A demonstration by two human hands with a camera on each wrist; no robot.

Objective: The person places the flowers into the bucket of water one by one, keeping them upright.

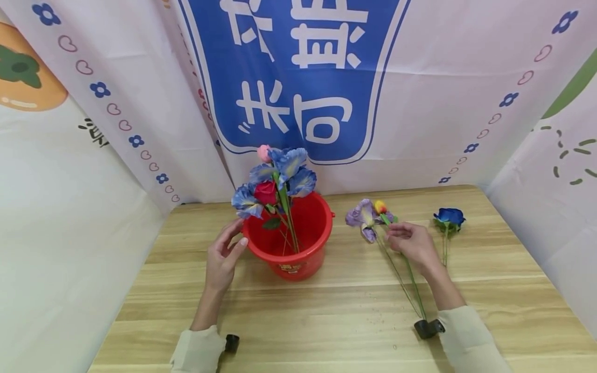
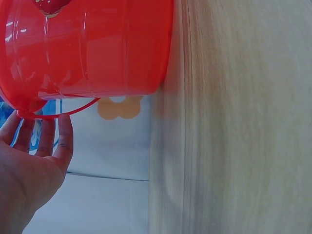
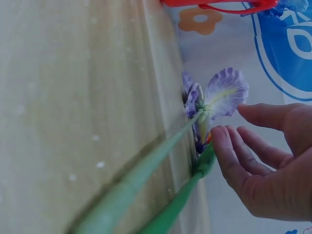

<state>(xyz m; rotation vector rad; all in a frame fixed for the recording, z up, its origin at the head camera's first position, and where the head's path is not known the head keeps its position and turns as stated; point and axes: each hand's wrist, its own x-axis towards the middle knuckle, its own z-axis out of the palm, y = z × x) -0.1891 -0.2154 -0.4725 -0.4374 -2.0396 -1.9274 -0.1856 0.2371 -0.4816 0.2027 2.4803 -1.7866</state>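
A red bucket point(image 1: 308, 261) stands on the table, holding blue irises point(image 1: 291, 166), a red rose point(image 1: 266, 192) and a pink bud point(image 1: 264, 153). My left hand point(image 1: 224, 259) is at the bucket's left rim; in the left wrist view its extended fingers point(image 2: 48, 136) meet the rim beside the thin red handle point(image 2: 83, 108). To the right lie a purple iris point(image 1: 361, 215) and a yellow-orange tulip point(image 1: 380, 207). Right over the tulip's green stem point(image 3: 207, 161) hovers my right hand point(image 1: 412, 243), thumb and fingers apart with nothing between them.
A dark blue rose point(image 1: 449, 217) lies on the wooden table point(image 1: 326, 331), right of my right hand. White printed cloth point(image 1: 410, 119) hangs behind the table and along both sides. Black wrist cameras point(image 1: 425, 328) sit by the sleeves, close over the tabletop.
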